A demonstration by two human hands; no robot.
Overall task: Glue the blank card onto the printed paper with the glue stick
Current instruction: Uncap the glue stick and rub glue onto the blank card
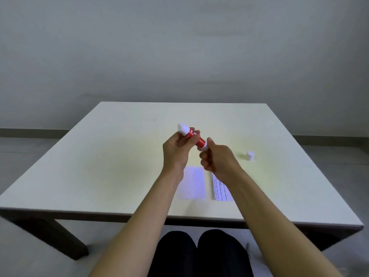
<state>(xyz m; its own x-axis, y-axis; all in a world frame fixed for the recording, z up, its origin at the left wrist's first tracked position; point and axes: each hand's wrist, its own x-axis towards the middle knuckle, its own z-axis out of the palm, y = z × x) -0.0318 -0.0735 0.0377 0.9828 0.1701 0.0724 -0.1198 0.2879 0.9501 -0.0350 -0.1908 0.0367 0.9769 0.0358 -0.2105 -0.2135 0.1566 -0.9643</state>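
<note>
One glue stick (194, 137) is held above the table (99, 156), clear of the surface, with its red barrel tilted and the white glue end raised toward the far left. The left hand (176, 149) is closed in a grip around the barrel; the right hand (216, 158) is closed on the white base end, in a pose judged consistent with twisting the glue out. One white cap (250, 156) stands alone on the table, well apart to the right, so the uncapping is taken as done. One blank card (192, 182) lies flat near the front edge, below the hands, and one printed paper (220, 189) lies just beside it on the right, partly hidden under the right forearm; the two sheets are apart, not overlapping. No glue can be made out on either sheet, though the surfaces are too pale to be sure. The task is judged to be at an early stage: the stick is opened and in preparation, while spreading the glue, placing the card on the printed paper and pressing it down remain to be done
</note>
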